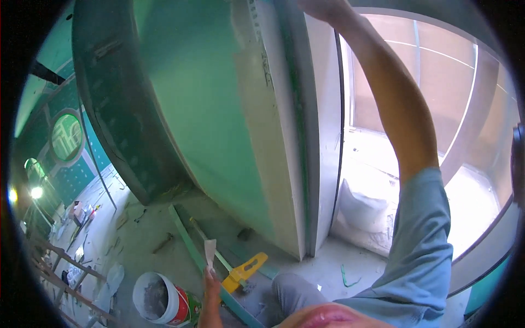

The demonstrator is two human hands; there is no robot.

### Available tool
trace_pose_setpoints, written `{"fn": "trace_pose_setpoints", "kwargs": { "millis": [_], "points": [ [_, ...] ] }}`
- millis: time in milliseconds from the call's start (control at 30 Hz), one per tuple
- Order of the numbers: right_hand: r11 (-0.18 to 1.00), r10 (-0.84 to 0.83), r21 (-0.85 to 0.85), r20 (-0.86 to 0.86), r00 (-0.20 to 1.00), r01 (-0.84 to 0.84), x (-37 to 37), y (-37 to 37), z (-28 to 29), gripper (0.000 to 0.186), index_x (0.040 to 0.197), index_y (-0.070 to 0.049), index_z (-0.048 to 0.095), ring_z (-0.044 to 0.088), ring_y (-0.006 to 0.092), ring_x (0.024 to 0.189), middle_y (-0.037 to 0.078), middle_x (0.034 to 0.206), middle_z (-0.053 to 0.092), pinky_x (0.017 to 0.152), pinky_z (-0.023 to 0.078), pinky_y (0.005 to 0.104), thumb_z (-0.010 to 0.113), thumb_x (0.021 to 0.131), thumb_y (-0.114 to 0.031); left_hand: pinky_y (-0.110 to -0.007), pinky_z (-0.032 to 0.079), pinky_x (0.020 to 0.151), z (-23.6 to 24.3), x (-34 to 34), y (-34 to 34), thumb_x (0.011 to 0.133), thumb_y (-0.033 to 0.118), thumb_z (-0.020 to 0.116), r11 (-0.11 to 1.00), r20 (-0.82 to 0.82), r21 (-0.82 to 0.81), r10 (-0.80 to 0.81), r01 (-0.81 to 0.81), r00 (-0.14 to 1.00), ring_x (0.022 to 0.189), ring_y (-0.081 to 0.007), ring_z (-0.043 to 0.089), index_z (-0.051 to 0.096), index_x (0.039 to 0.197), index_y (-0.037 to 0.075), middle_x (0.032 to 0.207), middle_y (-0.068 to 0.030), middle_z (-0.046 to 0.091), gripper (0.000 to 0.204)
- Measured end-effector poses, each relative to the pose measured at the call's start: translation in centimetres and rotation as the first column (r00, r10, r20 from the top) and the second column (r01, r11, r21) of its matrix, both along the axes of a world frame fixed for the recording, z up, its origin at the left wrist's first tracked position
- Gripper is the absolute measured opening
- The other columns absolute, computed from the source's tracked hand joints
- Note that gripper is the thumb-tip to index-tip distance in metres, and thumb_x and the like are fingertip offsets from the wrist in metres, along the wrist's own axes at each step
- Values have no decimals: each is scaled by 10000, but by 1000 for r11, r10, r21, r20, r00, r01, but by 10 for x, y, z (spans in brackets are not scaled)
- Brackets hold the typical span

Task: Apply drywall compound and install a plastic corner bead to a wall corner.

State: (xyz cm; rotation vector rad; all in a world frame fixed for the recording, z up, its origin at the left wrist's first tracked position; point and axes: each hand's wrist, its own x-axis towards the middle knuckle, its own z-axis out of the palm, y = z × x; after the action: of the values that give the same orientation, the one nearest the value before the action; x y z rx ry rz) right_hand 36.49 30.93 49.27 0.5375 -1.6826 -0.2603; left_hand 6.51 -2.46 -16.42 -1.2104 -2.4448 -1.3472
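My left hand (211, 287) is low in front of me, its fingers closed round a putty knife (210, 252) with a pale, wide blade pointing up. Raised high, my right arm reaches to the top edge of the view, where my right hand (322, 7) is near the top of the wall corner (292, 131). Its fingers are cut off, so what they hold or touch is hidden. Beside the corner runs a green board wall (197, 98) with a pale band of filler along its edge.
A white bucket (140, 292) with grey residue stands near my left hand. A green strip (188, 240) and a yellow-handled tool (249, 270) lie on the floor. At right, a white sack (361, 208) rests by the bright opening. Wooden framing (68, 257) and debris lie far left.
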Motion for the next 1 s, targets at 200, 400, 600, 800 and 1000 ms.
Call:
{"fn": "trace_pose_setpoints", "kwargs": {
  "millis": [200, 400, 600, 800, 1000],
  "points": [
    [888, -335, -279, 150, 930, 365, 2, -53, 23, 507, 1260, -26, 342, 426, 332, 1144, 234, 1214, 439, 959, 343, 362, 479, 777, -99, -447, 363, 832, 17, 2, -18, 897, 171, 345, 995, 17, -100, 27, -25, 999, 953, -440, 470, 431, 1090, -73, 1000, -293, 483, 323],
    [906, -343, -222, 111, 933, 360, -2, -19, 10, 393, 1131, -5, 462, 539, 312, 987, 219, 1014, 566, 843, 422, 375, 499, 747, -78, -449, 360, 835, 32, 6, -14, 906, 204, 349, 989, 50, -110, 101, -95, 994, 977, -429, 460, 426, 1095, -71, 1018, -283, 484, 342],
    [963, -234, -134, 7, 972, 233, -24, 27, -80, 661, 1227, -17, 349, 446, 339, 1096, 237, 1131, 458, 917, 390, 393, 627, 630, -70, -424, 344, 884, -4, -31, -14, 918, 264, 324, 972, -24, -69, 222, -223, 975, 1061, -414, 428, 376, 1177, -73, 1140, -290, 441, 428],
    [935, -156, -307, 91, 984, 177, -25, 7, -210, 863, 1287, -41, 271, 374, 337, 1162, 196, 1251, 363, 1038, 252, 460, 720, 551, -63, -420, 339, 884, 0, -38, -2, 921, 300, 315, 998, -87, -19, 59, -61, 994, 1055, -406, 441, 368, 1188, -70, 1124, -285, 452, 460],
    [865, -142, -433, 273, 951, 254, -10, 3, -327, 816, 1279, -19, 303, 320, 362, 1213, 178, 1279, 352, 1040, 190, 516, 690, 562, -67, -387, 417, 683, 14, -22, 1, 914, 398, 347, 995, -13, -33, 95, -95, 995, 792, -273, 512, 422, 1086, -16, 947, -226, 504, 454]
  ]
}}
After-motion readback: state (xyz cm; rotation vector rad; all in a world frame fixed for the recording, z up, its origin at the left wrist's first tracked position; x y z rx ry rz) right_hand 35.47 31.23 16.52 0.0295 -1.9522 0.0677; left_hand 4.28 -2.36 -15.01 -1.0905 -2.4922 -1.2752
